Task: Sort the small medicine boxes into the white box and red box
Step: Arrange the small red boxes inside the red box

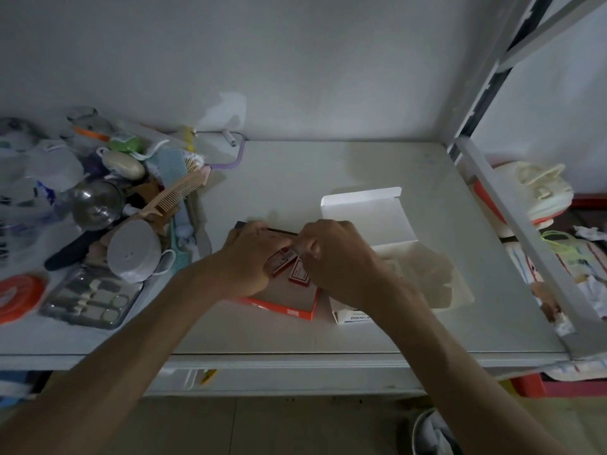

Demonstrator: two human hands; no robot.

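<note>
The red box lies open on the table in front of me, its cardboard floor showing. Two small red medicine boxes lie inside it: one under my left hand's fingers and one just below my right hand. My left hand rests over the red box's left part, fingers on the first small box. My right hand is curled above the red box's right edge, pinching something small that I cannot make out. The white box stands open to the right, lid raised. A white medicine box with blue print lies beneath my right wrist.
A cluttered heap fills the left: a comb, a metal ladle, a grey tape roll, a manicure set, an orange lid. A metal shelf frame bounds the right side. The table's front edge runs below my forearms.
</note>
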